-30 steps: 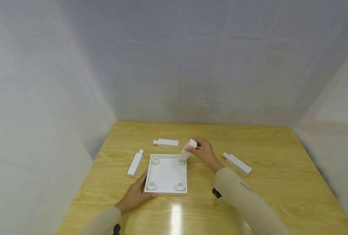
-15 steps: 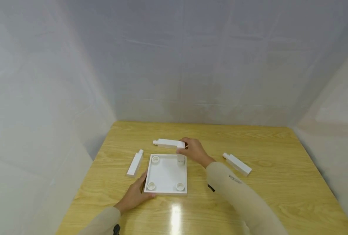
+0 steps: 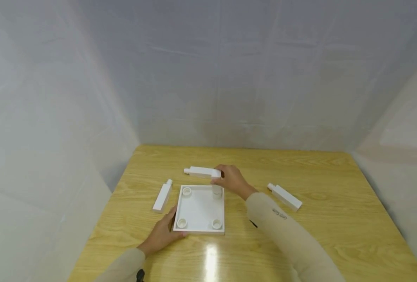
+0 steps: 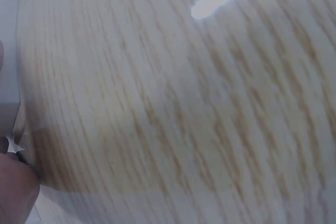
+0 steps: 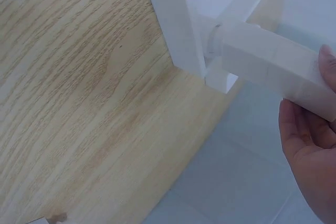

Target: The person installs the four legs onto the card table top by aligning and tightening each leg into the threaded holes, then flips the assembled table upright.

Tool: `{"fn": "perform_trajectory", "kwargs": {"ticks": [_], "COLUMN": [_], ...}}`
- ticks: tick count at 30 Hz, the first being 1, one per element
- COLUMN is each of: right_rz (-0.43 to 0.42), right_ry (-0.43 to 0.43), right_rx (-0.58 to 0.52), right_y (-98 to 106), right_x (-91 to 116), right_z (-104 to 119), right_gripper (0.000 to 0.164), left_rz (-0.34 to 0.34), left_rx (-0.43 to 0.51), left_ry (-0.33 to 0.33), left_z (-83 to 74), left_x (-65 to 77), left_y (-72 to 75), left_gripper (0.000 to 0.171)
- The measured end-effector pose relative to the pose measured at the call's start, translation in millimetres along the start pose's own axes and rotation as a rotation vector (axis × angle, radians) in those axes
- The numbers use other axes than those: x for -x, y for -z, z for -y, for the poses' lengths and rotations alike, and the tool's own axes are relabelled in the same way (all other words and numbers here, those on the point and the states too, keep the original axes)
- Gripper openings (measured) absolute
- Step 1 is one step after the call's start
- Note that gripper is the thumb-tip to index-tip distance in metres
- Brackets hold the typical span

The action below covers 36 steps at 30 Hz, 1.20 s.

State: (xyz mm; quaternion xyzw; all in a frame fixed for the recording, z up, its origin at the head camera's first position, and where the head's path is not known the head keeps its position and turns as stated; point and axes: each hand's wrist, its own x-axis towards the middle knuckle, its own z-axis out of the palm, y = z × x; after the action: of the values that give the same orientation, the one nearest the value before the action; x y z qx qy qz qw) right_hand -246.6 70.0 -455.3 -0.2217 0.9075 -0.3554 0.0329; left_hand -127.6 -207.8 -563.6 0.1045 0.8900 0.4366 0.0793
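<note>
Left hand (image 3: 161, 235) grips tray's near-left corner / left post (image 3: 162, 197) lies beside white square tray (image 3: 198, 209) / far post (image 3: 199, 171) lies beyond it / upright post (image 5: 275, 64) stands at far-right corner socket, seating depth hard to judge, pinched by right hand (image 3: 233, 181) / right post (image 3: 286, 197) lies well apart on wood-grain table (image 3: 335, 235)

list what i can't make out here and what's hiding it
Head: inside far-right corner of the rimmed white panel, hidden by the held white leg.
Head: right end of the leg lying beyond the panel, behind the held white leg.
Left wrist: most of the left hand, cut off by the left edge.
Right wrist: held white leg's outer end and part of the right hand, cut off by the right edge.
</note>
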Motion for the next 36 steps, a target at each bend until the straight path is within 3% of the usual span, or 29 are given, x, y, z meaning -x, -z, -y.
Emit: {"fn": "perform_trajectory", "kwargs": {"ticks": [8, 20, 26, 31, 36], "right_rz": [0.017, 0.235, 0.266, 0.247, 0.087], "right_ry": [0.005, 0.096, 0.170, 0.140, 0.096], "right_rx": [0.004, -0.001, 0.021, 0.037, 0.063], "right_y": [1.9, 17.8, 27.7, 29.6, 18.9], "right_x": [3.3, 0.6, -1.1, -1.4, 1.6], "right_z": [-0.1, -5.2, 1.3, 2.3, -2.2], "right_gripper": [0.035, 0.053, 0.048, 0.045, 0.036], "left_rz": [-0.018, -0.015, -0.004, -0.001, -0.009], "left_rx": [0.006, 0.007, 0.000, -0.006, -0.009], "left_ry": [-0.009, -0.011, -0.010, -0.010, -0.020], "left_z": [-3.0, -3.5, -3.3, -2.8, -2.9], "left_x": [2.9, 5.3, 5.0, 4.3, 4.4], "left_y": [-0.7, 1.1, 1.5, 1.5, 0.9], "left_gripper": [0.104, 0.104, 0.104, 0.104, 0.103]}}
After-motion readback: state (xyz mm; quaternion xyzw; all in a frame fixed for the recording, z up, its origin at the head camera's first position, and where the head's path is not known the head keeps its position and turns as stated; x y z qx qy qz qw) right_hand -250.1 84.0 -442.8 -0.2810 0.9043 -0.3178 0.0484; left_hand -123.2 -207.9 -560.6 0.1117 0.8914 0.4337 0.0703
